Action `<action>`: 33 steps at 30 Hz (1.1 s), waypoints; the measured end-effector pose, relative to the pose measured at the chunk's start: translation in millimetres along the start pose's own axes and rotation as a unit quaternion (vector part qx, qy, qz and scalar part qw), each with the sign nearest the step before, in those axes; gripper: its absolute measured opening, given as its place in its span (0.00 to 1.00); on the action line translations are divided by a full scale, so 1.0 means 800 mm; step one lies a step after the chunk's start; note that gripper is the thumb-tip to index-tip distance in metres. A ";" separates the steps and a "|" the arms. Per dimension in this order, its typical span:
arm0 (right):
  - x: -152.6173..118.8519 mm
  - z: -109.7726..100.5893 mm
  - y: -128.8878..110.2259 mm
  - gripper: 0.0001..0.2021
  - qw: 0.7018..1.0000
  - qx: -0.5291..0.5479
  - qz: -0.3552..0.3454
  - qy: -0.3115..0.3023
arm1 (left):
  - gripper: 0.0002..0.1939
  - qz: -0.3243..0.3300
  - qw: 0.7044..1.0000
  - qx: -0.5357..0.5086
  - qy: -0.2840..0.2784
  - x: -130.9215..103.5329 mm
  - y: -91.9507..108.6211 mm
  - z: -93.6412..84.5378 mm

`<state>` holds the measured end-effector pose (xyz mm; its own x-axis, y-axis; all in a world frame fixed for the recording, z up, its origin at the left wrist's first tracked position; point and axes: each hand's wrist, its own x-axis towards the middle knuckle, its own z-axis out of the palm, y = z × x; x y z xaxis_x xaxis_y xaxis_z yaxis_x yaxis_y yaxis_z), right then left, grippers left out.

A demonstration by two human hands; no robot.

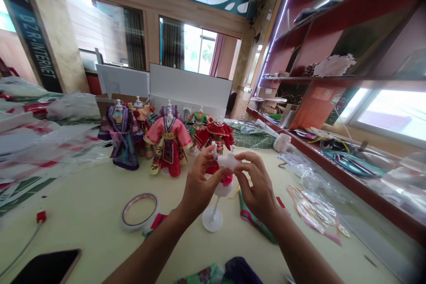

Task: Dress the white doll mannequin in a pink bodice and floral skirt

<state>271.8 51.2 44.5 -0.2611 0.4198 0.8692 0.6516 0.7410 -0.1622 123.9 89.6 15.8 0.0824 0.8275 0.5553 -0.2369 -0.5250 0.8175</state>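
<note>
A small white doll mannequin (227, 160) stands on a pole with a round white base (212, 220) in front of me. My left hand (203, 177) pinches its left side, near a small white piece (214, 151) whose kind I cannot make out. From the right, the bent fingers of my right hand (254, 177) close on the mannequin's other shoulder and chest. Red cloth (227, 180) shows below the torso. Under my right hand lies a green and red garment (254, 219). A tape roll (139, 211) lies left of the base.
Dressed mannequins stand behind, among them a pink robe (168, 140), a purple one (119, 135) and a red one (218, 135). A phone (48, 267) and cable (23, 248) lie front left. Plastic wrap (66, 146) covers the left; bags (314, 206) lie right. Patterned cloth (213, 274) is nearest me.
</note>
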 end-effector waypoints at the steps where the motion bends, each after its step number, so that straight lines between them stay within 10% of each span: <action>1: 0.000 0.000 0.000 0.09 1.000 -0.002 -0.004 0.001 | 0.28 0.000 1.000 0.000 0.000 0.000 0.000 0.000; 33: -0.007 0.009 0.011 0.12 0.996 -0.051 -0.052 0.060 | 0.28 -0.001 1.000 -0.012 -0.001 -0.001 0.002 0.001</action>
<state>273.7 58.8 34.8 -0.2469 0.2734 0.9297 0.6955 0.7180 -0.0264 124.3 88.0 17.1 0.0850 0.8284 0.5536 -0.2593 -0.5181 0.8151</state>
